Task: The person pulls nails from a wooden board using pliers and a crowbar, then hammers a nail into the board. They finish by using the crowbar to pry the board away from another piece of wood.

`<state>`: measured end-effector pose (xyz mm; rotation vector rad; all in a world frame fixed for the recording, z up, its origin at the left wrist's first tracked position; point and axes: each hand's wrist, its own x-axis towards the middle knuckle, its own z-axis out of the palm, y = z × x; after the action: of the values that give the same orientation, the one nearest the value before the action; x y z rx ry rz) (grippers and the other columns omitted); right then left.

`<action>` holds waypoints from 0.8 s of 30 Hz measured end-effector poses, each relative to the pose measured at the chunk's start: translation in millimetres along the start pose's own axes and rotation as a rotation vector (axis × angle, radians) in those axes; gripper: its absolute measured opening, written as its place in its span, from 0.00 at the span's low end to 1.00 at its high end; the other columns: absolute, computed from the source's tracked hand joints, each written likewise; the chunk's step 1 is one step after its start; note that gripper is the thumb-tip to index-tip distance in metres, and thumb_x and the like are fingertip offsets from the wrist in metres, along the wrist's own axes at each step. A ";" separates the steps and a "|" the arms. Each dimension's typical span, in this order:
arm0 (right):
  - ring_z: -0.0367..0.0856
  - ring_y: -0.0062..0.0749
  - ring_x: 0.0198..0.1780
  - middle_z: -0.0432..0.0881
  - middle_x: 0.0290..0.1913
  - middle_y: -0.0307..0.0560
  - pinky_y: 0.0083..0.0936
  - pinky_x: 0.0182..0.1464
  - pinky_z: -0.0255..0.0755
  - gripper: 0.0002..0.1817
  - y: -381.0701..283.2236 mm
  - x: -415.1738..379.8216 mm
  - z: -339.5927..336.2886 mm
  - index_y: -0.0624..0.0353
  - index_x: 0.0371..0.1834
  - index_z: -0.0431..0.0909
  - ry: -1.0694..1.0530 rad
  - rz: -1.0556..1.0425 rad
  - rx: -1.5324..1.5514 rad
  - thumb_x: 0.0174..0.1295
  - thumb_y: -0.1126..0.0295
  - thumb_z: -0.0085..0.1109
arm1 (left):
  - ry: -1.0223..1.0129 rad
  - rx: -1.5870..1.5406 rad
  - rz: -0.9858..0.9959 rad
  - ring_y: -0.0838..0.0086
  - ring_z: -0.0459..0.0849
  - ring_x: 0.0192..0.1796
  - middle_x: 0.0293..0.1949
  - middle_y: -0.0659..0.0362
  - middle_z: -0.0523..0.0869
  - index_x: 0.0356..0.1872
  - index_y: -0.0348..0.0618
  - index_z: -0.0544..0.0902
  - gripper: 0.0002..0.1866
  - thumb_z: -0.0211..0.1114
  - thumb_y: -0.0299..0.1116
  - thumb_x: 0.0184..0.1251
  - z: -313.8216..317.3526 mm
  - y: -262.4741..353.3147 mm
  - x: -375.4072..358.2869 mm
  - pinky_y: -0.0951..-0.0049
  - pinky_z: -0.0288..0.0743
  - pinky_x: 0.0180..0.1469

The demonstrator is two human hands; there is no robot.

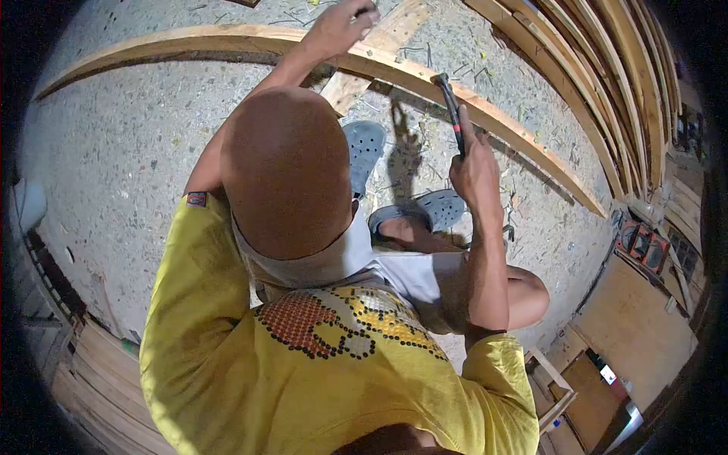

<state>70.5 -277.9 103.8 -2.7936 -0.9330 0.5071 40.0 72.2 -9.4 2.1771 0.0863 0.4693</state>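
My right hand (476, 171) grips a hammer (453, 114) by its black and red handle. The hammer's head is raised just above a long curved wooden strip (493, 121) that lies on the concrete floor. My left hand (341, 26) reaches forward to the top of the same strip, where a straight plank (379, 53) crosses under it. Its fingers are pinched together; whatever is between them is too small to make out. I am squatting, with my left knee (288, 167) large in the middle and my feet in grey clogs (364, 148) behind the strip.
Several more curved wooden strips (607, 76) are stacked at the upper right. Wood chips and offcuts litter the floor (136, 152). Boards and flat panels (637, 326) lie at the lower right, planks (98, 379) at the lower left. A red and black device (643, 244) sits at the right.
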 end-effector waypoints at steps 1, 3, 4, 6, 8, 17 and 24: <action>0.84 0.71 0.43 0.79 0.53 0.78 0.53 0.49 0.80 0.43 -2.0 1.2 -4.6 0.42 0.85 0.59 0.025 -0.024 -0.086 0.62 0.81 0.47 | 0.059 -0.148 -0.124 0.68 0.87 0.48 0.46 0.56 0.89 0.48 0.40 0.80 0.13 0.54 0.40 0.84 0.4 2.4 0.6 0.62 0.79 0.54; 0.84 0.68 0.46 0.78 0.56 0.72 0.54 0.51 0.80 0.43 -3.3 11.3 -24.1 0.37 0.84 0.61 -0.017 -0.056 -0.170 0.63 0.79 0.50 | 0.135 -0.293 -0.242 0.68 0.87 0.45 0.45 0.55 0.88 0.48 0.40 0.80 0.12 0.57 0.40 0.83 -5.4 8.6 6.4 0.63 0.79 0.52; 0.84 0.66 0.49 0.78 0.57 0.68 0.54 0.51 0.79 0.42 -5.7 19.7 -33.6 0.36 0.84 0.62 -0.004 -0.210 -0.337 0.63 0.79 0.51 | 0.123 -0.221 -0.161 0.67 0.86 0.38 0.36 0.54 0.85 0.45 0.39 0.79 0.12 0.55 0.38 0.83 -8.0 12.9 6.7 0.63 0.80 0.44; 0.82 0.59 0.57 0.77 0.57 0.57 0.56 0.54 0.78 0.38 -34.8 33.0 -64.5 0.39 0.81 0.66 -0.042 -0.371 -0.570 0.65 0.77 0.52 | 0.131 -0.141 -0.067 0.66 0.84 0.30 0.27 0.52 0.81 0.41 0.37 0.76 0.13 0.55 0.38 0.83 -9.5 14.2 6.1 0.62 0.79 0.35; 0.81 0.58 0.58 0.77 0.57 0.56 0.56 0.53 0.78 0.35 -54.7 52.9 -78.7 0.40 0.78 0.70 0.076 -0.548 -0.724 0.66 0.75 0.53 | 0.142 -0.170 -0.085 0.66 0.83 0.29 0.27 0.52 0.80 0.40 0.37 0.76 0.13 0.55 0.38 0.82 -8.4 9.6 5.7 0.62 0.78 0.34; 0.78 0.49 0.63 0.82 0.59 0.55 0.77 0.76 0.47 0.20 -183.9 101.1 -104.6 0.59 0.57 0.86 -0.232 -0.775 -1.177 0.69 0.60 0.57 | 0.296 -0.042 0.025 0.62 0.79 0.30 0.27 0.51 0.76 0.38 0.38 0.76 0.10 0.58 0.35 0.77 -8.0 5.6 1.6 0.58 0.73 0.36; 0.78 0.44 0.64 0.83 0.58 0.51 0.63 0.72 0.56 0.18 -189.3 106.9 -102.7 0.54 0.59 0.85 -0.281 -0.805 -1.210 0.70 0.62 0.58 | 0.254 -0.108 -0.145 0.61 0.81 0.32 0.28 0.50 0.75 0.36 0.37 0.75 0.11 0.58 0.35 0.76 -2.7 3.8 6.1 0.56 0.74 0.37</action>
<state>82.9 -66.6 217.7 -2.6688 -3.0291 0.2004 44.3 73.3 -3.1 1.9808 0.3479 0.6494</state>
